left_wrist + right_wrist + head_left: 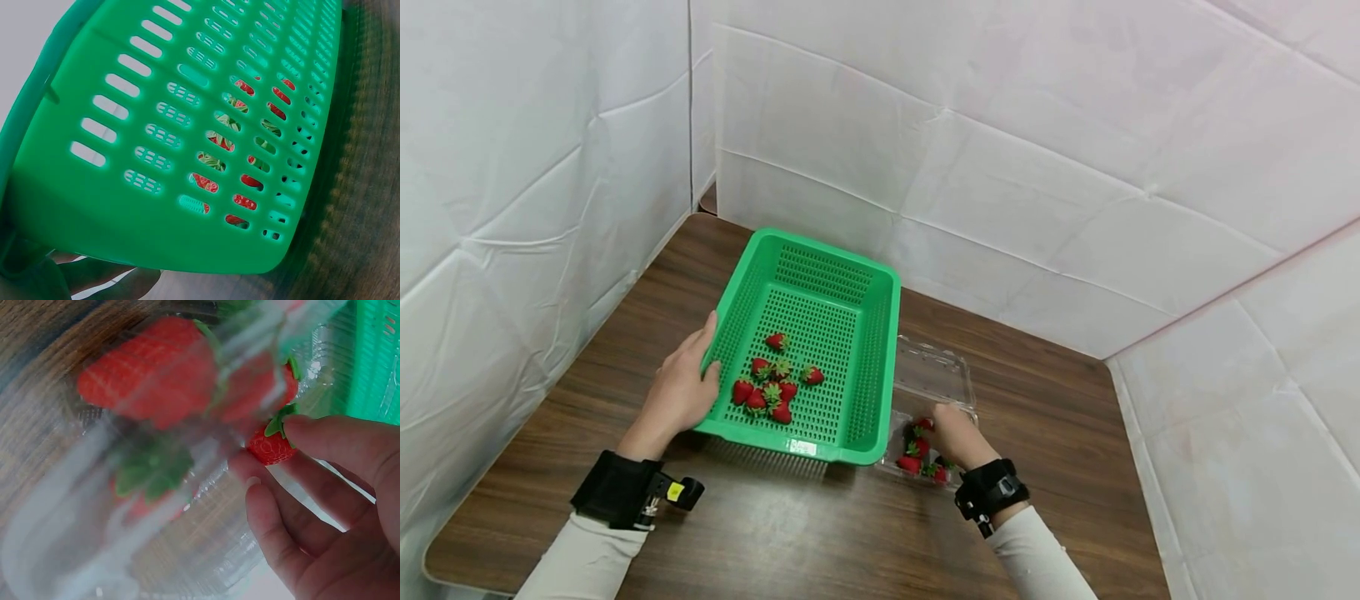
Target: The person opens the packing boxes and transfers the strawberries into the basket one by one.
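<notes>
White padded sheeting (1075, 150) walls off the rear & both sides of a dark wood-grain table (775, 533). R hand (953, 435) is inside a clear plastic clamshell (931, 379) w/ fingers curled; right wrist view shows thumb & forefinger tips pinching a small strawberry (270, 447) by its sides, green calyx against the thumb, so grip is narrow & loaded. Around it in the same box: a few more red berries (916, 457), one large & blurred close to the wrist lens (150, 375), leaves showing below it. Clamshell lid lies open toward the back wall, box itself touching the R side of a green perforated basket (820, 275). L hand (683, 390) grips the basket's L rim, thumb over the edge inside, fingers under/outside; left wrist view shows fingertips (106, 275) beneath the basket's slotted wall, red fruit visible through the slots. Basket looks tipped a bit, near edge raised off the table w/ shadow under it. Inside basket: cluster of strawberries (771, 387) toward the near-L part of the floor, one lone berry (777, 341) just behind them. White label (802, 447) on basket's near rim. Both wrists carry black strapped cams, L (625, 490), R (994, 490); light sleeves below.
</notes>
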`<state>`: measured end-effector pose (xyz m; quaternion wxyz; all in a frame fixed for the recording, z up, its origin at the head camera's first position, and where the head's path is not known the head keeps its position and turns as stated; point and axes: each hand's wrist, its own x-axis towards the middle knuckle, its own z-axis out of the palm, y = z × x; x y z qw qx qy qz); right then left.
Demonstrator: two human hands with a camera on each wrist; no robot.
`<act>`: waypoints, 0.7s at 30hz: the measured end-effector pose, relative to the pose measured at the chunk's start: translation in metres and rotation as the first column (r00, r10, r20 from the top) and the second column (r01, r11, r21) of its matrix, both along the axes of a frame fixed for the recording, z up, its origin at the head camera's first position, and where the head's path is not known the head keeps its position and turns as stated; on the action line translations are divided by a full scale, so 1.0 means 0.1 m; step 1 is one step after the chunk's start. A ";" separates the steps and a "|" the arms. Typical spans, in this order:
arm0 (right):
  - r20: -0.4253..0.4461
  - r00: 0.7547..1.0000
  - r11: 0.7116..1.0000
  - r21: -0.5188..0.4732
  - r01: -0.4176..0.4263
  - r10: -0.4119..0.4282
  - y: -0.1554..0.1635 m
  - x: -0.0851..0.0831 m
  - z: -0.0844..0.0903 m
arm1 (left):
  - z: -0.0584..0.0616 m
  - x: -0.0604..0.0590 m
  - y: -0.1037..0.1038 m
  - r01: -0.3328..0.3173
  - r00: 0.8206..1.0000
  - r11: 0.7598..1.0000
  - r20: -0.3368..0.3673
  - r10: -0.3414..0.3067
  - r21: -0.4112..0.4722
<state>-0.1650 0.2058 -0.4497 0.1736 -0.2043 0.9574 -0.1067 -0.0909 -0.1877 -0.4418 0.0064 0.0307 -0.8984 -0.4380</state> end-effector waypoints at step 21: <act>-0.199 0.973 0.977 -0.153 -0.146 0.115 -0.10 0.00 0.41 | 0.00 0.00 -0.01 0.004 1.000 1.000 0.009 -0.004 -0.001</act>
